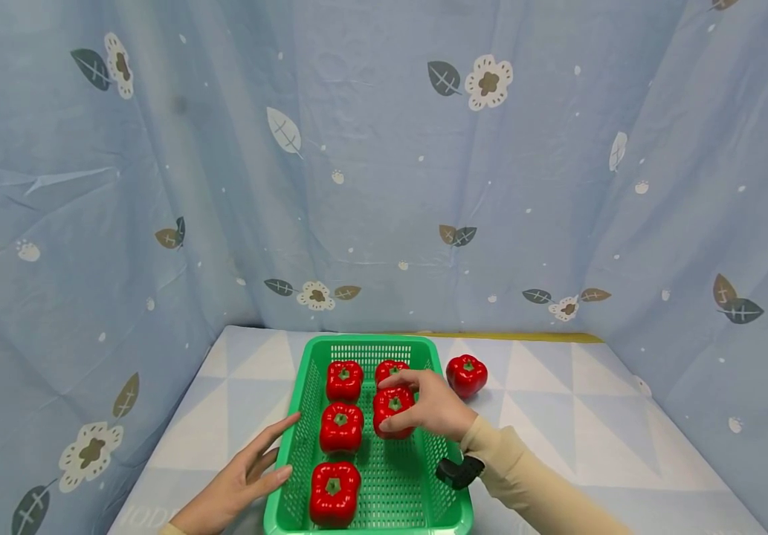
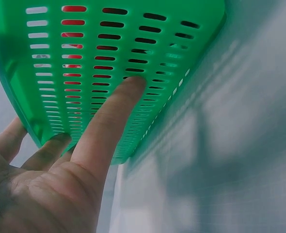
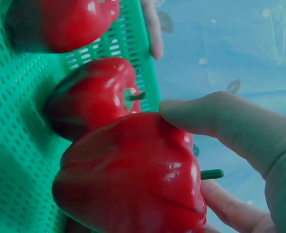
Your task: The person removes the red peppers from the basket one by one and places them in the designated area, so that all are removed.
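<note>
My right hand holds a red bell pepper over the right half of a green plastic basket. In the right wrist view, thumb and fingers grip this pepper near its green stem. Along the basket's left side stand three red peppers in a column, the nearest pepper at the front. Another pepper sits in the far right corner, partly hidden behind my right fingers. With fingers spread, my left hand touches the basket's left wall; the left wrist view shows fingertips against the slotted green side.
One more red pepper lies on the table outside the basket, at its right. A cloth with pale triangles covers the table. Behind and beside it hangs a blue patterned curtain. A black wrist device sits at my right cuff.
</note>
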Tool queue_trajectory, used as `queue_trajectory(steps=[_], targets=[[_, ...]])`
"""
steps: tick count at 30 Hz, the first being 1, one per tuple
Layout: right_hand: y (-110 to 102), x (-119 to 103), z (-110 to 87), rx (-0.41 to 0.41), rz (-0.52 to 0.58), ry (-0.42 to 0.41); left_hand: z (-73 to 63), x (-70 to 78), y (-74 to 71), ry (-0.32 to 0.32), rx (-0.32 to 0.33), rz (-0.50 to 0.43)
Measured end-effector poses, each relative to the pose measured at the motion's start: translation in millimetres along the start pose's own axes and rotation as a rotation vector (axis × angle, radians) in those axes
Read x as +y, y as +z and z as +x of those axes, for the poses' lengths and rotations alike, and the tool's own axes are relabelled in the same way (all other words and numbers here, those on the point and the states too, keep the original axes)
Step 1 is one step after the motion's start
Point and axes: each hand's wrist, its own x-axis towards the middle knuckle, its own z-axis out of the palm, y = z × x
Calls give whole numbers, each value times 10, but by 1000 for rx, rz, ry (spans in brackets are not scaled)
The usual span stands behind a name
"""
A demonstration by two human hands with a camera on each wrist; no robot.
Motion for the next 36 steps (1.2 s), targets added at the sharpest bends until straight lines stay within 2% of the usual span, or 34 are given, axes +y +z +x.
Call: queue_trajectory(steps=[8, 22, 30, 36], targets=[[-124, -62, -16, 32, -24, 16, -2, -11, 8, 11, 16, 13], [-419, -164, -37, 67, -92, -3, -13, 0, 9, 11, 16, 23], [-586, -195, -45, 87, -63, -37, -14, 7, 11, -6, 21, 17], [-709, -224, -67, 107, -55, -23, -10, -11, 12, 9, 13, 13]])
